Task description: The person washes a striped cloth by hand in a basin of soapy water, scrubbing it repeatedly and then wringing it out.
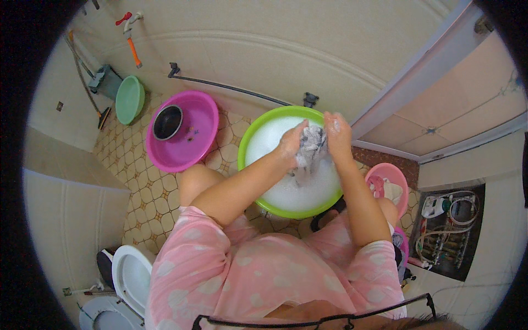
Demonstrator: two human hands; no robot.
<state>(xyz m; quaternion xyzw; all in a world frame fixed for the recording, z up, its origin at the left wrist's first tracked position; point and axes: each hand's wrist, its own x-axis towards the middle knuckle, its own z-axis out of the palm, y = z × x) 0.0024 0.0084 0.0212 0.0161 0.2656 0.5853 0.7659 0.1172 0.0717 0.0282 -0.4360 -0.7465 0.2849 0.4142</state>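
A large lime-green plastic basin [244, 181] full of white suds stands on the floor before me. Over its right half, a wet, foamy grey-and-white cloth [311, 144] is bunched up and hangs down into the foam. My left hand [292, 143] grips the left side of this cloth. On the other side, near the basin's far right rim, my right hand [338, 134] has suds on its fingers and is against the cloth's edge; whether its fingers grip the fabric is not clear.
Left stands a magenta basin [208, 123] holding a dark round bowl [168, 123]; beyond are a green basin [130, 101] and a red-handled tap [131, 20]. A pink basin with cloths [403, 181] is at right, beside a pipe recess [449, 231]. A toilet [132, 272] is lower left.
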